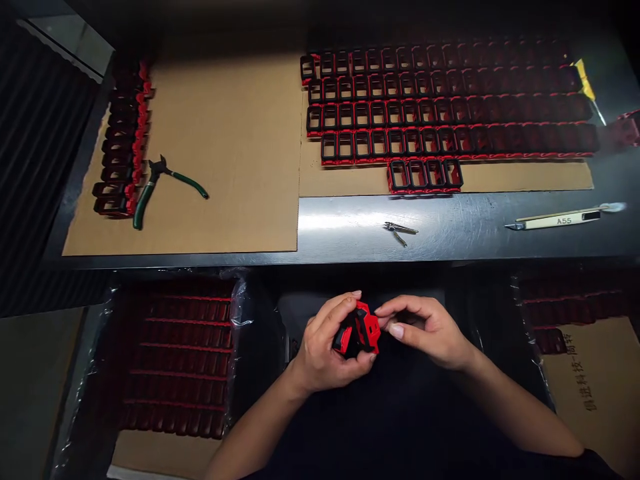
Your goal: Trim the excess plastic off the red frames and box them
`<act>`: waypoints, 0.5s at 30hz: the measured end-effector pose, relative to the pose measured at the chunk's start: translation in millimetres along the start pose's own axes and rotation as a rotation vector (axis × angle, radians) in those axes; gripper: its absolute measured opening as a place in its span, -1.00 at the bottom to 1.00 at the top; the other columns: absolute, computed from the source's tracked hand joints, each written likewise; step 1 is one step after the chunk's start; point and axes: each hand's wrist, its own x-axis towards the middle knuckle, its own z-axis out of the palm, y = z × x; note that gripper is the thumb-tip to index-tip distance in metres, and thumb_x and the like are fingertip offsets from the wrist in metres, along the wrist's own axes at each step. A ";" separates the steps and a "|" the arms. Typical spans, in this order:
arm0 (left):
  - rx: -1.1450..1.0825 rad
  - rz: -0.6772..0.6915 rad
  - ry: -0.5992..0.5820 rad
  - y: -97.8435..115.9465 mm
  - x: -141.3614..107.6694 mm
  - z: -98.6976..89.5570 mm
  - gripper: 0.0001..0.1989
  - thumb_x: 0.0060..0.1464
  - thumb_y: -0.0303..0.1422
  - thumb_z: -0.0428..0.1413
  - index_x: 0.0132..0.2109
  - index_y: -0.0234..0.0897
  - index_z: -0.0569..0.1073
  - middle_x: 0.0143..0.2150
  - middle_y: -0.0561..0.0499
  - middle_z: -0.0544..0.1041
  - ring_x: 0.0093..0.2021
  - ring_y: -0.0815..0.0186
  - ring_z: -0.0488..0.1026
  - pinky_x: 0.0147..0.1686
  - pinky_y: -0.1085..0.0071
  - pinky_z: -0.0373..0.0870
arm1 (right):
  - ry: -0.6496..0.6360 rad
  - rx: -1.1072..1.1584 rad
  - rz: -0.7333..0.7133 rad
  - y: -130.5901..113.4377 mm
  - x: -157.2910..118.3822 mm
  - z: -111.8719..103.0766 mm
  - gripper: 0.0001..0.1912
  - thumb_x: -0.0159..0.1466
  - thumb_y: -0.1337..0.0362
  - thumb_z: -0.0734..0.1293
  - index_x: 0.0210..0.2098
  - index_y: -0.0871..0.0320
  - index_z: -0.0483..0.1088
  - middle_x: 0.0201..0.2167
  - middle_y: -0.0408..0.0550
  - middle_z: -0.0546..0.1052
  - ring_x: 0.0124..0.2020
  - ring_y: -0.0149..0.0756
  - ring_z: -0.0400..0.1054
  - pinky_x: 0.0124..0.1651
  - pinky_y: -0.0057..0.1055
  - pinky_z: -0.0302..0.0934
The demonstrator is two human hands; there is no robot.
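In front of my body, my left hand (327, 343) is closed around a red and black plastic frame (369, 328), its thumb below and its fingers above. The frame is tilted, with a red side turned toward my right hand. My right hand (433, 331) is at that red side, its index fingertip at the frame's edge. Thumb and fingers are drawn together there in a pinch. Whatever sits between those fingertips is too small or hidden to make out.
Rows of similar frames (370, 117) stand on cardboard (225, 133) across the bench, with a column of frames (117, 167) at left. Green-handled pliers (157, 170), small nippers (400, 230) and a cutter knife (560, 221) lie there. Lined boxes (165, 447) flank me below.
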 end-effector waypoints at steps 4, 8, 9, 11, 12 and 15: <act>0.043 0.009 -0.020 0.2 -1.3 1.8 -0.19 0.05 -0.28 0.24 0.38 -0.33 0.12 0.13 -0.34 0.52 0.09 0.04 0.55 -0.03 0.13 0.62 | -0.013 0.028 0.029 0.8 2.0 9.6 -0.69 0.25 0.20 0.49 -0.05 0.15 0.52 -0.25 -0.04 0.64 -0.30 -0.35 0.54 -0.18 -0.43 0.44; 0.087 0.034 -0.036 1.3 -2.3 1.4 -0.06 0.08 -0.28 0.23 0.45 -0.40 -0.09 0.11 -0.38 0.54 0.03 0.08 0.60 -0.10 0.20 0.65 | -0.037 0.029 0.113 4.8 4.0 16.3 -0.66 0.19 0.19 0.53 -0.08 0.17 0.53 -0.29 -0.08 0.60 -0.34 -0.39 0.49 -0.20 -0.44 0.41; 0.099 0.042 -0.043 1.7 -2.1 0.9 -0.05 0.09 -0.29 0.22 0.45 -0.42 -0.12 0.11 -0.40 0.54 0.03 0.07 0.60 -0.11 0.20 0.66 | -0.038 0.032 0.133 5.7 4.4 16.8 -0.67 0.18 0.19 0.53 -0.10 0.17 0.53 -0.30 -0.09 0.59 -0.35 -0.40 0.48 -0.21 -0.45 0.40; 0.125 0.054 -0.053 2.7 -1.2 0.0 -0.04 0.09 -0.32 0.21 0.46 -0.44 -0.15 0.11 -0.41 0.54 0.05 0.06 0.60 -0.13 0.18 0.66 | -0.037 0.074 0.180 7.6 5.2 16.7 -0.68 0.17 0.19 0.54 -0.13 0.18 0.53 -0.33 -0.12 0.57 -0.37 -0.43 0.46 -0.24 -0.49 0.37; 0.135 0.060 -0.053 3.1 -0.4 -0.5 -0.04 0.08 -0.33 0.22 0.46 -0.45 -0.15 0.11 -0.42 0.54 0.04 0.05 0.60 -0.14 0.18 0.66 | -0.035 0.117 0.206 8.7 5.8 16.2 -0.68 0.17 0.19 0.55 -0.15 0.19 0.53 -0.35 -0.13 0.56 -0.39 -0.45 0.45 -0.26 -0.51 0.36; 0.139 0.079 -0.016 4.4 1.6 -1.4 -0.01 0.07 -0.31 0.25 0.46 -0.45 -0.13 0.10 -0.42 0.55 -0.09 0.11 0.64 -0.22 0.23 0.67 | -0.036 0.292 0.280 13.0 7.8 14.2 -0.67 0.15 0.15 0.56 -0.19 0.20 0.51 -0.43 -0.18 0.54 -0.45 -0.50 0.42 -0.31 -0.55 0.35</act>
